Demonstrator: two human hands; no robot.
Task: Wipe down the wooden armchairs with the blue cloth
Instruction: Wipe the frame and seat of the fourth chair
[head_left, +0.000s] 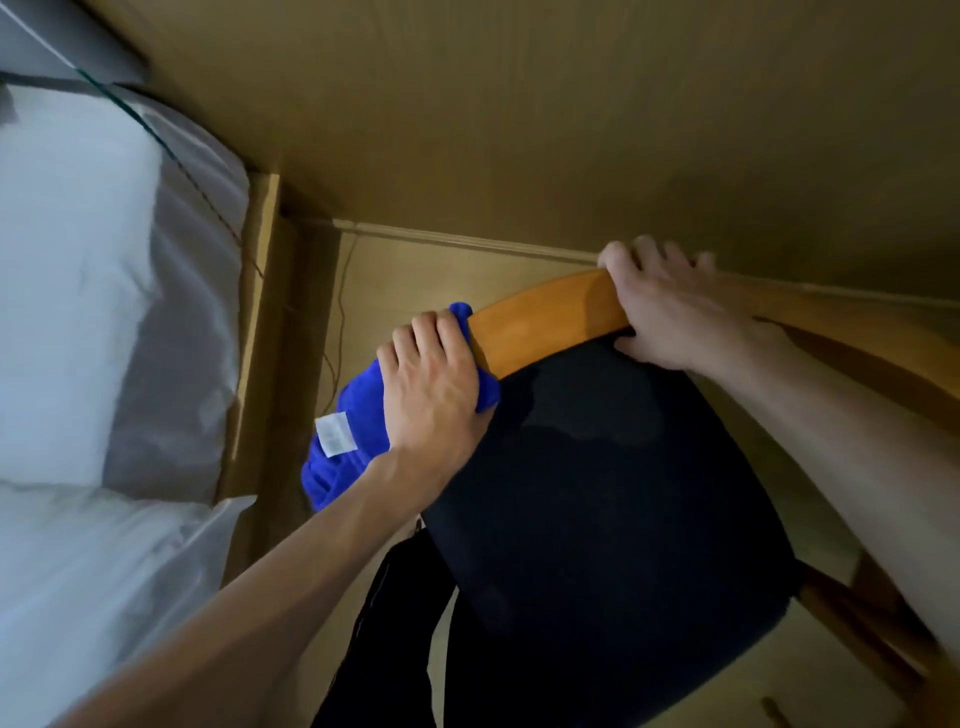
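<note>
A wooden armchair fills the middle and right of the view, with a curved orange-brown top rail (545, 317) and a dark navy cushion (613, 493). My left hand (434, 379) grips the bunched blue cloth (345, 441) and holds it against the left end of the rail. The cloth shows a white label and hangs down below my hand. My right hand (670, 312) grips the rail further right, fingers over the back edge and thumb under the front. The rail's right part runs on behind my right forearm.
A bed with white pillows (78, 291) and a sheer cover lies at the left, close to the chair. A tan wall (519, 114) with a skirting board stands just behind the chair. A thin cable runs down near the corner. Dark fabric (384, 613) hangs below the cushion.
</note>
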